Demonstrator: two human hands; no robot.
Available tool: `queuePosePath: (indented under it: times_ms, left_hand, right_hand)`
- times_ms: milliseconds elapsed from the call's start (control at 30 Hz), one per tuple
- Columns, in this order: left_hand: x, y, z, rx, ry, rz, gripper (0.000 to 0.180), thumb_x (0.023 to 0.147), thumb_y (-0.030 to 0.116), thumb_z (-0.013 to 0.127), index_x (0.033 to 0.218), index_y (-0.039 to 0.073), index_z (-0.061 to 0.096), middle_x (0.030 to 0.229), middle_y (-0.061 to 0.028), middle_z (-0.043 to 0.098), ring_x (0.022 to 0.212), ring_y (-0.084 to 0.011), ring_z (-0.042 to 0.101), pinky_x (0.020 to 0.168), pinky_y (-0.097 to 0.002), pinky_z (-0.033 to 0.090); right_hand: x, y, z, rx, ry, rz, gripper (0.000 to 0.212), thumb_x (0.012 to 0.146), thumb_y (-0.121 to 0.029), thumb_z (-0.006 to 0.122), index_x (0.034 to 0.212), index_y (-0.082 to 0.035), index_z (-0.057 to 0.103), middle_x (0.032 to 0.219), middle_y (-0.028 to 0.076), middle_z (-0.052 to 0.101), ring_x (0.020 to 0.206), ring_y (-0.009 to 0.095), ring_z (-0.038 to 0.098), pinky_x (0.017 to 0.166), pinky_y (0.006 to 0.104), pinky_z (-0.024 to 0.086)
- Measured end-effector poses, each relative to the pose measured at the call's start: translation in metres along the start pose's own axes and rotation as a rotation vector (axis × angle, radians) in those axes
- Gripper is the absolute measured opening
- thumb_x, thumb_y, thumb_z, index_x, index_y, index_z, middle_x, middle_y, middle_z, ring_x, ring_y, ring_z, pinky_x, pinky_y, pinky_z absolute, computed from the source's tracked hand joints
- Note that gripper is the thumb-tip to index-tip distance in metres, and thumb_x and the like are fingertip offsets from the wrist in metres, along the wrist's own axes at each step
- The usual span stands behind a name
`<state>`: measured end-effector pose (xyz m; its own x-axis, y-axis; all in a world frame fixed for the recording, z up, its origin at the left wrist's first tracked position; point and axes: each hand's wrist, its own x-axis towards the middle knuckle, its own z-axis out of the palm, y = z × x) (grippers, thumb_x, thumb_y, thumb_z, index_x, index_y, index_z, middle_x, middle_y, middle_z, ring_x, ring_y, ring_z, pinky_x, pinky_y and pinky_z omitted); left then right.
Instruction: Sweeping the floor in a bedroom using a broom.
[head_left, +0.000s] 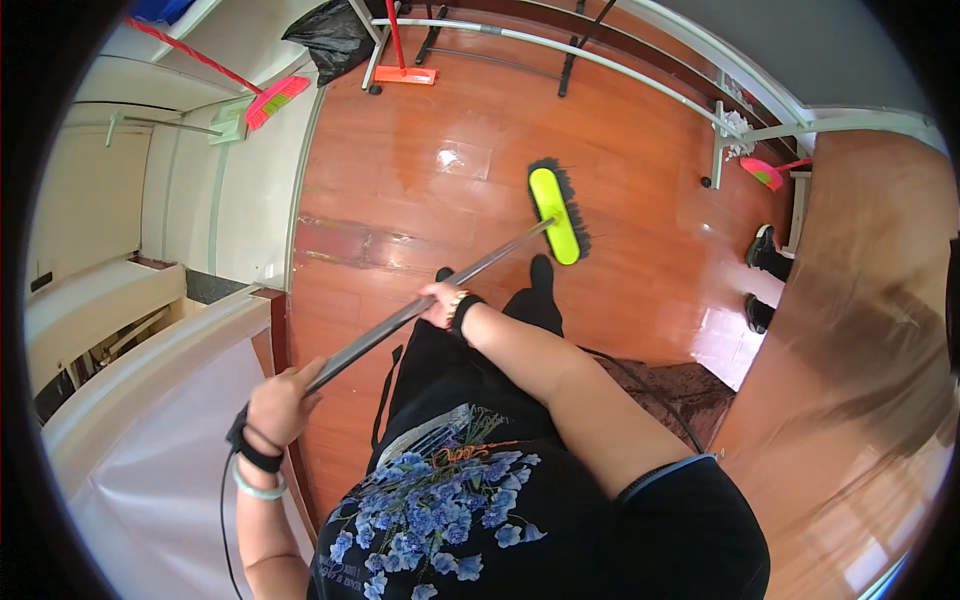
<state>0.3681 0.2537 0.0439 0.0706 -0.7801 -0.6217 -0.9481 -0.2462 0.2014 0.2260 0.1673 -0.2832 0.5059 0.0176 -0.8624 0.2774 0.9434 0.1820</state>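
Observation:
A broom [561,225] with a lime-green head and dark bristles rests on the reddish-brown floor [400,180] in front of my feet. Its grey metal handle slants down toward my left side. Near the handle's upper end, my left hand [283,400] is wrapped around it. Farther down the same handle my right hand [441,303] grips it, closer to the broom head. Both hands are closed, and the bristles lie on the right side of the head.
A wheeled metal rack [530,40] spans the far side, with an orange squeegee-like tool [405,75] beside it. A pink broom [277,102] and a pale green dustpan [229,122] are at far left. Someone's dark shoes [760,246] show at right, by a brown tabletop [860,300].

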Motion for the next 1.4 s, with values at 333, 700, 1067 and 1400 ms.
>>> queuePosePath:
  times_ms: [333, 700, 1067, 1400]
  left_hand:
    - [-0.064, -0.007, -0.059, 0.077, 0.062, -0.184, 0.043, 0.057, 0.004, 0.061, 0.099, 0.009, 0.052, 0.064, -0.0141, 0.052, 0.059, -0.0304, 0.051, 0.052, -0.0347, 0.039]
    - [-0.036, -0.002, -0.041, -0.152, 0.007, -0.056, 0.044, 0.057, 0.0, 0.061, 0.1, 0.003, 0.052, 0.069, -0.017, 0.054, 0.059, -0.0269, 0.053, 0.057, -0.0282, 0.041]
    - [0.059, 0.092, -0.011, -0.019, -0.032, 0.288, 0.038, 0.062, 0.005, 0.059, 0.099, 0.003, 0.05, 0.069, -0.02, 0.053, 0.065, -0.0324, 0.053, 0.057, -0.0324, 0.042]
    - [0.134, 0.212, 0.074, 0.072, -0.119, 0.646, 0.041, 0.065, 0.01, 0.056, 0.105, 0.01, 0.045, 0.073, -0.0188, 0.054, 0.068, -0.0345, 0.052, 0.058, -0.0403, 0.042]
  right_hand:
    - [-0.037, 0.08, 0.087, 0.149, -0.289, 0.048, 0.013, 0.072, -0.001, 0.05, 0.081, 0.001, 0.041, 0.078, 0.012, 0.048, 0.074, 0.024, 0.053, 0.072, 0.0362, 0.045]
    - [-0.028, 0.06, 0.063, 0.333, -0.24, -0.104, 0.011, 0.07, 0.003, 0.047, 0.078, 0.001, 0.04, 0.07, 0.012, 0.047, 0.064, 0.025, 0.052, 0.066, 0.0428, 0.046]
    - [-0.081, -0.042, -0.047, 0.365, -0.217, -0.471, 0.002, 0.072, -0.005, 0.048, 0.072, -0.003, 0.049, 0.062, 0.007, 0.054, 0.064, 0.017, 0.053, 0.054, 0.0259, 0.039]
    - [-0.114, -0.109, -0.219, 0.709, -0.053, -0.745, 0.011, 0.073, -0.003, 0.051, 0.08, -0.001, 0.042, 0.07, 0.01, 0.049, 0.064, 0.022, 0.052, 0.065, 0.0357, 0.046]
